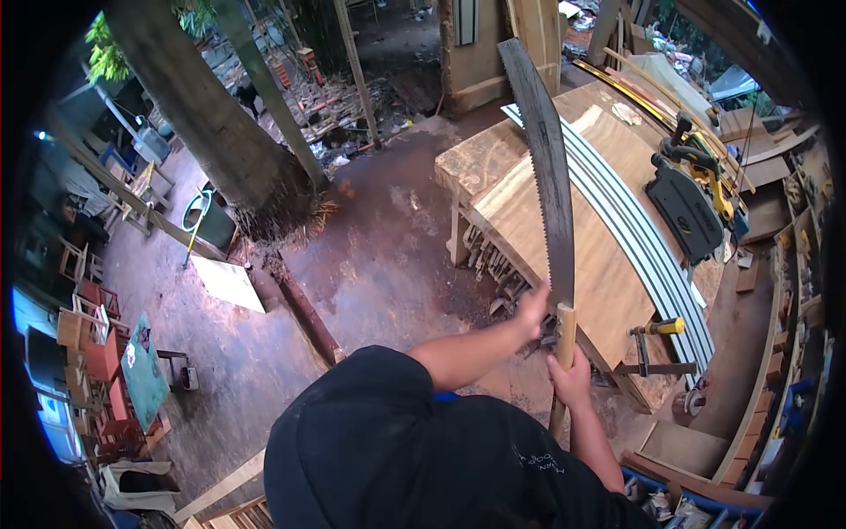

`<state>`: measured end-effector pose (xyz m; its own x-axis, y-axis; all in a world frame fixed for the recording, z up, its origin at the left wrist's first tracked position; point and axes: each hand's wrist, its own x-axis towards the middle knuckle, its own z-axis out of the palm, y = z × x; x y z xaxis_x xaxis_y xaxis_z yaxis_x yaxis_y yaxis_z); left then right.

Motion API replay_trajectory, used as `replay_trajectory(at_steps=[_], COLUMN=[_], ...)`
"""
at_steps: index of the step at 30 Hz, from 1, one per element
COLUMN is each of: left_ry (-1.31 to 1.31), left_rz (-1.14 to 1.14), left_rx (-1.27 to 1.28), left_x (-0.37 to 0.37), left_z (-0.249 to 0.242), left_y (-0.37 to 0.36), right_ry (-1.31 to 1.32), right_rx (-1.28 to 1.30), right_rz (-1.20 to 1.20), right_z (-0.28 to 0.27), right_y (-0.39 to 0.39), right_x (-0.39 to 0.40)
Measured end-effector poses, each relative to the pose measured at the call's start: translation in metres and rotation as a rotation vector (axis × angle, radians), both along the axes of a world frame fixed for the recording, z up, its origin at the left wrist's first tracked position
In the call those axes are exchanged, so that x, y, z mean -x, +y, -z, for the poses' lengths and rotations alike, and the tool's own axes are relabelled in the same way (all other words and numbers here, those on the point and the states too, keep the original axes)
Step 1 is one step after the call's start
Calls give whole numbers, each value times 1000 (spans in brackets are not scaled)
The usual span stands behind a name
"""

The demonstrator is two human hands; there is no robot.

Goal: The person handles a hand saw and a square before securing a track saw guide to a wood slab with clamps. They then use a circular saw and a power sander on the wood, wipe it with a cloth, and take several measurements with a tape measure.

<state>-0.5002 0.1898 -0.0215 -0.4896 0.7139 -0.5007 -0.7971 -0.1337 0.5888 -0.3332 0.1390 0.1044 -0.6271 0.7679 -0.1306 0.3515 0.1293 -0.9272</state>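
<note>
A large saw stands nearly upright in front of me, its long dark curved blade (548,167) toothed along the left edge. My right hand (571,377) is wrapped round the saw's pale wooden handle (566,331). At the base of the blade, on the toothed side, is my left hand (531,314), raised right beside the metal just above the handle. Its fingers are blurred and partly hidden, so I cannot tell whether they grip the blade. Behind the saw is a wooden workbench (507,225) with long white-and-dark guide rails (630,238) across it.
A black and yellow track saw (683,207) rests on the bench's right side. A yellow-handled clamp (661,327) grips near the bench's front corner. Tree trunk (198,115) and pale board (227,284) are to the left. Wood pieces and shelving line the right.
</note>
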Motion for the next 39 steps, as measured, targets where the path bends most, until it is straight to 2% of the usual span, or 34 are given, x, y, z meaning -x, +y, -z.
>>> replay_trajectory(at_steps=[3,6,10,13,15,17,19,21,22,27,28,29,30,31,33,34,35,36,37,38,39], left_ry=[57,24,-29,-59,-51,-27,-30,133,56,79,183,278,239,289,174,166,109,63,0,-28,-51], left_rz=[40,57,188,271,224,55,-10,-132,-155,-129,-117,-98,-38,-16,12,52,-46,-60,-132,-156,-214], left_rx=[35,-66,87,29,60,78,75,6,-8,53,58,64,139,193,88,147,38,59,82,-59,-94], left_x=[-39,-48,-51,-49,-50,-51,-49,-44,-39,-55,-62,-75,-84,-88,-94,-79,-76,-53,-47,-40,-36], left_z=[-45,-32,-24,-16,-25,-38,-43,-46,-48,-43,-34,-22,-42,-38,-75,-37,-48,-17,-36,-45,-51], left_y=[-21,-12,-13,-15,-14,-13,-11,-11,-10,-9,-8,-7,-17,-16,-30,-19,-18,-9,-10,-10,-7], right_ry=[37,73,36,42,41,42,71,37,2,3,-28,18,55,66,62,56,39,26,14,4,-2], right_rx=[-22,-28,-30,-2,11,23,-52,-71,-90,-31,-6,-25,-45,-23,-39,-47,-39,-50,-60,-51,-64], right_rz=[-4,-8,-27,-36,-41,-44,-27,-26,-20,-16,-8,-18,-19,-57,-73,-71,-42,-57,-74,-54,-58], right_z=[7,12,15,15,12,15,19,7,1,-4,-6,2,18,34,27,21,17,14,11,9,7], right_y=[1,4,2,0,-1,-1,1,-1,-4,-7,-8,-6,-2,5,8,7,8,9,10,11,11], right_x=[-27,-59,-96,-113,-121,-128,-135,-142,-145,-147,-147,-145,-144,-146,-139,-136,-137,-135,-134,-135,-136])
